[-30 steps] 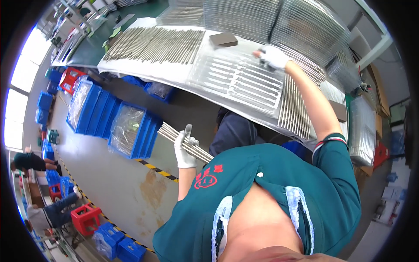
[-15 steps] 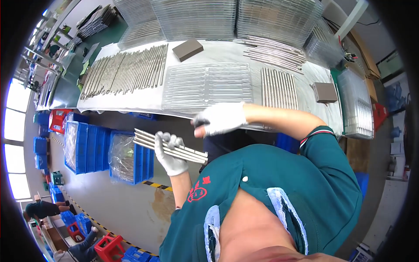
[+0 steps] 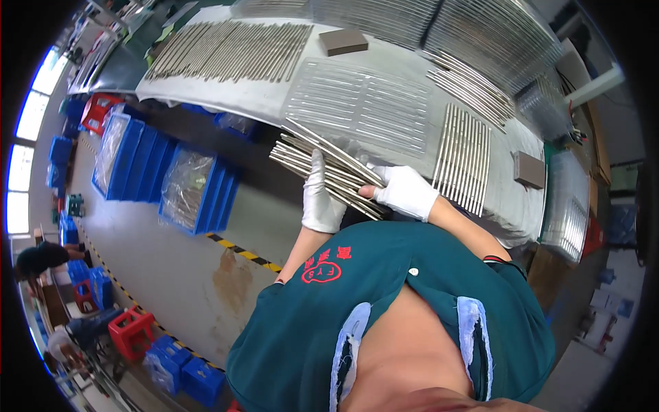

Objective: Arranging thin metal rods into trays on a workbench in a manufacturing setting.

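Blue plastic crates [image 3: 130, 168] with clear bags inside stand in a row on the grey concrete floor [image 3: 185, 275] at the far left, beside a strip of black-and-yellow floor tape [image 3: 244, 253]. Red plastic crates [image 3: 130, 333] sit lower down by other people working there. Moving right, a long workbench covered in pale sheeting [image 3: 261, 103] carries a wide spread of thin silver metal rods [image 3: 230, 49] laid side by side.

In front of the bench edge, the person's left hand [image 3: 321, 196], in a white cotton glove, is curled around a bundle of thin silver metal rods [image 3: 322, 168], fingers wrapped over it from below. The bundle slants from upper left down to lower right, held in the air just off the bench. The right hand [image 3: 406, 192], also in a white glove, closes on the bundle's lower right end, thumb across the rods.

Behind the hands lies a flat slotted metal sheet [image 3: 360, 103], with a brown rectangular block [image 3: 343, 41] above it. Farther right rests another row of short silver rods [image 3: 467, 158], then a second brown block [image 3: 530, 169].
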Available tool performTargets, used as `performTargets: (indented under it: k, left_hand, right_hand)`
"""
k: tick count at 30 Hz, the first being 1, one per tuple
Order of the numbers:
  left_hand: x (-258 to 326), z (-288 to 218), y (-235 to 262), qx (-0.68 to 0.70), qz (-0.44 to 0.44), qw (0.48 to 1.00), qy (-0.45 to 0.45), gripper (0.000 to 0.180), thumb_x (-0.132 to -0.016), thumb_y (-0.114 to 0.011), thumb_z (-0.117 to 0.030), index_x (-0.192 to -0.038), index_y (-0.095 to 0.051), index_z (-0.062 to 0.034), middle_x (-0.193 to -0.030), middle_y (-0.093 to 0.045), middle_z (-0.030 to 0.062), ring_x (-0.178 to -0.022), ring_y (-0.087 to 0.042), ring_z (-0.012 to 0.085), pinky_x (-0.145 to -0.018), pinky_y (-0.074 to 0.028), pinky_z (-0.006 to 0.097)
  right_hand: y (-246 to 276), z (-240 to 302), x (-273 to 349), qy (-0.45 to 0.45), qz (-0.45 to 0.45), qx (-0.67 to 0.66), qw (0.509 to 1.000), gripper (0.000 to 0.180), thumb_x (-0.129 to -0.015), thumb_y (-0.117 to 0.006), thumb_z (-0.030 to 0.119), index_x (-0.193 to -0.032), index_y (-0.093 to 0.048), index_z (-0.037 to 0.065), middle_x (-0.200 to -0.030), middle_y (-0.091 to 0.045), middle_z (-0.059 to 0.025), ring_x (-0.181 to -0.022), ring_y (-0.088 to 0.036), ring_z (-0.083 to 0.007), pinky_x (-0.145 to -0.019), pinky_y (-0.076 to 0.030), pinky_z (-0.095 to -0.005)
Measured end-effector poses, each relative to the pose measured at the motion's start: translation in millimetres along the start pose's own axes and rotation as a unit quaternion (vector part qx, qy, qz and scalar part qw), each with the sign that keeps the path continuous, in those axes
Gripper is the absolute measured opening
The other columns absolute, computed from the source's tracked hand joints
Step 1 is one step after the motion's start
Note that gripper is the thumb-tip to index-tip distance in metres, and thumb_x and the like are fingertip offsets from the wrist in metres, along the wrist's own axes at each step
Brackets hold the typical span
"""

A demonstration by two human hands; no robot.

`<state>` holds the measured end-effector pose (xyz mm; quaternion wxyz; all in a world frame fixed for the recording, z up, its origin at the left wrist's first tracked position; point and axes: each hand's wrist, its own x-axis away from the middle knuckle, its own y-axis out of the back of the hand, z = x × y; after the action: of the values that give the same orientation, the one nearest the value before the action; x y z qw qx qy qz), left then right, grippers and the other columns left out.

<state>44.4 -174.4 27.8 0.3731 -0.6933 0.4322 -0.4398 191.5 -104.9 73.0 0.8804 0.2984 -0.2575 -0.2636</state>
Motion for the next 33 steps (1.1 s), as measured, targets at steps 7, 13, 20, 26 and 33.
performTargets:
  k: [7, 13, 20, 26, 33]
  left_hand:
    - [1.1, 3.0, 8.2, 0.024, -0.054, 0.998, -0.005, 0.037, -0.096, -0.054, -0.029, -0.123, -0.051, -0.0030, -0.114, -0.059, 0.0100, -0.104, -0.060, 0.0232, -0.091, -0.050, 0.040]
    - [-9.9, 6.0, 4.4, 0.038, -0.045, 0.998, -0.015, 0.036, -0.096, -0.054, -0.032, -0.120, -0.051, -0.0056, -0.114, -0.058, 0.0109, -0.104, -0.058, 0.0269, -0.097, -0.048, 0.044]
    - [-11.2, 7.7, 29.1, 0.038, -0.069, 0.997, -0.009, 0.026, -0.094, -0.058, -0.023, -0.112, -0.053, -0.0049, -0.104, -0.059, 0.0100, -0.097, -0.060, 0.0236, -0.091, -0.051, 0.044]
    - [-9.8, 1.2, 35.8, 0.045, -0.085, 0.995, -0.027, 0.024, -0.094, -0.057, -0.020, -0.112, -0.055, -0.0048, -0.106, -0.060, 0.0109, -0.101, -0.060, 0.0259, -0.095, -0.049, 0.047]
    - [-7.7, -3.0, 40.9, 0.057, -0.076, 0.995, -0.040, 0.027, -0.092, -0.057, -0.015, -0.116, -0.053, -0.0035, -0.109, -0.060, 0.0123, -0.104, -0.059, 0.0285, -0.096, -0.048, 0.049]
  right_hand:
    - [13.1, 12.8, 0.2, 0.045, -0.140, 0.223, 0.964, 0.026, -0.086, -0.060, 0.030, -0.093, -0.061, 0.005, -0.078, -0.066, -0.0160, -0.075, -0.064, -0.0348, -0.065, -0.050, -0.0440]
    - [22.6, -6.9, -2.9, 0.018, -0.222, 0.136, 0.965, 0.033, -0.085, -0.067, 0.031, -0.107, -0.064, 0.005, -0.087, -0.067, -0.0157, -0.081, -0.066, -0.0321, -0.069, -0.051, -0.0364]
    - [64.4, -38.4, -23.1, -0.083, -0.173, 0.019, 0.981, 0.049, -0.087, -0.058, 0.049, -0.090, -0.063, 0.000, -0.078, -0.065, -0.0195, -0.080, -0.063, -0.0361, -0.071, -0.047, -0.0407]
    - [71.4, -24.2, -37.2, -0.086, -0.141, 0.145, 0.976, 0.055, -0.086, -0.056, 0.054, -0.088, -0.062, -0.001, -0.084, -0.064, -0.0235, -0.083, -0.061, -0.0398, -0.074, -0.047, -0.0438]
    - [68.1, -2.8, -35.2, -0.024, -0.248, 0.219, 0.943, 0.042, -0.087, -0.058, 0.046, -0.098, -0.067, 0.006, -0.091, -0.066, -0.0185, -0.088, -0.062, -0.0371, -0.076, -0.049, -0.0427]
